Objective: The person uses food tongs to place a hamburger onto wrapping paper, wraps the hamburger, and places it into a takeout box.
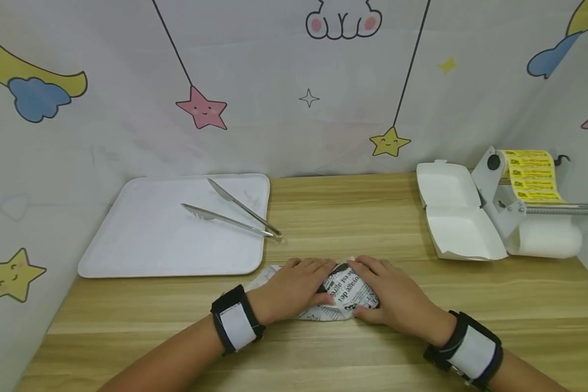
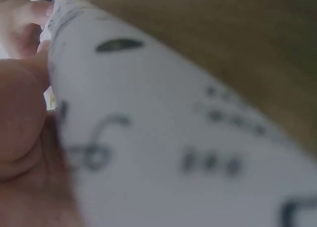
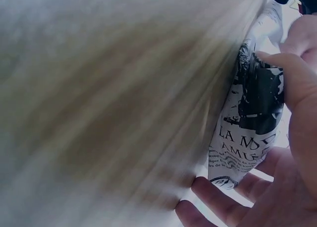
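A bundle wrapped in black-and-white newsprint paper (image 1: pixel 349 291) lies on the wooden table, its contents hidden. My left hand (image 1: pixel 294 289) holds its left part, fingers over the top and thumb at the near side. Around the rounded right end, my right hand (image 1: pixel 397 294) grips with its thumb on the near side and fingers on the far side. A flat stretch of the paper (image 2: pixel 148 113) fills much of the left wrist view. In the right wrist view, the folded end (image 3: pixel 245 143) sits between thumb and fingers.
Metal tongs (image 1: pixel 235 215) lie spread on a white tray (image 1: pixel 142 234) at the back left, their hinge past its right edge. At the back right stand an open white takeaway box (image 1: pixel 463 231) and a dispenser (image 1: pixel 495 190) with a roll of yellow labels (image 1: pixel 534 174).
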Tool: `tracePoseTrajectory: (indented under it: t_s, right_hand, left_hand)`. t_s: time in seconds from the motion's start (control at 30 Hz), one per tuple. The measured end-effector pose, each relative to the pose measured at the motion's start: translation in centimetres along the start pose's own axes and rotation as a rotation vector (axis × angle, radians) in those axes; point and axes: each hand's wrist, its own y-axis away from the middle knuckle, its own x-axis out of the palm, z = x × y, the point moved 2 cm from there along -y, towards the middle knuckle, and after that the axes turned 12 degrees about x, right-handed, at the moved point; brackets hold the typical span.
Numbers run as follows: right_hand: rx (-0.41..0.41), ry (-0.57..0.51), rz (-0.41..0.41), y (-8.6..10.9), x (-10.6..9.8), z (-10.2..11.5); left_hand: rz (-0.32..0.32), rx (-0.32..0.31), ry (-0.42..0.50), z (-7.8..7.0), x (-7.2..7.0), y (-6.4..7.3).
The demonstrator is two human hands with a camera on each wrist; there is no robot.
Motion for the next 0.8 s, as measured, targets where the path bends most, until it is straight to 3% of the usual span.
tracePoseTrajectory:
  t_s: [0.17,0.43,0.57,0.67,0.8]
  right_hand:
    - [-0.002,0.001,-0.003,0.0,0.2,0.0]
    - [0.004,0.009,-0.009,0.2,-0.1,-0.2]
    - [0.008,0.012,-0.009,0.3,-0.2,-0.3]
    - [0.008,0.006,-0.007,0.3,-0.1,-0.3]
    - [0.012,-0.005,-0.001,0.3,0.0,-0.3]
  left_hand:
    - [-0.051,-0.040,0.061,1.0,-0.4,0.6]
    - [-0.208,-0.258,0.164,3.8,-1.3,3.6]
    - [-0.207,-0.305,0.207,3.9,-1.6,3.9]
    - [-0.185,-0.297,0.227,4.0,-1.9,4.2]
    - [-0.144,-0.330,0.348,4.7,-2.4,5.4]
